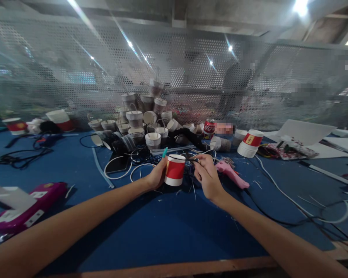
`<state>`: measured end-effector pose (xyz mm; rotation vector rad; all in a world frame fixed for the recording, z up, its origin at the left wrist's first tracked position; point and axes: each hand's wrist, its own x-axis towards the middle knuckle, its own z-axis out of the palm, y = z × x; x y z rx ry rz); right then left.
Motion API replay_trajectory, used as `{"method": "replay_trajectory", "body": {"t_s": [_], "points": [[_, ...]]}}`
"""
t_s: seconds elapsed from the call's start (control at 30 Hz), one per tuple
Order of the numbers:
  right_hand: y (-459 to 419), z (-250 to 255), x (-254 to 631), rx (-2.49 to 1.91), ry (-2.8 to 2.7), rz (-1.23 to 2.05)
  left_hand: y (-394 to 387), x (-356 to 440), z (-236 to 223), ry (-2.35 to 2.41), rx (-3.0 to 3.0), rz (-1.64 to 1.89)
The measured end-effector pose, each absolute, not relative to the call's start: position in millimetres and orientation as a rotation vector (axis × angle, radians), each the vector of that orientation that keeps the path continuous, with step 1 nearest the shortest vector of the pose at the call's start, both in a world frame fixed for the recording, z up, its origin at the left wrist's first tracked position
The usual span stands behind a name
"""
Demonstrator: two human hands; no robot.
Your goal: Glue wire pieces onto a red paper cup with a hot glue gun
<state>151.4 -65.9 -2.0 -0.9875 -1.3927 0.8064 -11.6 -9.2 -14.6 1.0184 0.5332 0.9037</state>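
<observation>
My left hand [157, 174] is closed around the side of a red and white paper cup [174, 170], held upright just over the blue table. A teal tip [165, 152] sticks up by its thumb; I cannot make out what it belongs to. At the cup's right side, my right hand [207, 173] is closed with fingers pinched on a thin dark piece [191, 159] level with the rim. Its kind is unclear. Right beside that hand lies a pink glue gun [232, 174] with a black cord.
Behind stand several small grey-white buckets with handles [135, 119], piled up. A cola can [209, 128] and stacked paper cups [250, 143] are at the right. White cord loops [118, 178] lie mid-left, a purple-and-white tissue pack [43, 197] far left. A perforated metal screen [191, 77] closes the back.
</observation>
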Motion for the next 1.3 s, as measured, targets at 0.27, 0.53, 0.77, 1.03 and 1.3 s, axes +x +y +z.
{"method": "replay_trajectory", "body": {"t_s": [0.27, 0.53, 0.77, 1.03, 1.3], "points": [[-67.0, 6.7, 154.9, -0.999, -1.441, 0.806, -11.3, -7.6, -5.2, 0.584, 0.981, 0.992], [-62.1, 6.6, 158.6, -1.042, -1.58, 0.558, -14.3, -7.6, -0.6, 0.566, 0.95, 0.959], [-58.4, 4.1, 159.6, -1.078, -1.572, 0.487, -14.0, -11.0, -3.0, 0.542, 0.951, 0.953], [-56.3, 3.8, 159.7, -1.094, -1.554, 0.482, -16.6, -10.2, -0.7, 0.546, 0.949, 0.956], [-52.4, 1.8, 158.1, -1.1, -1.548, 0.463, -14.5, -11.9, -5.2, 0.527, 0.962, 0.921]]}}
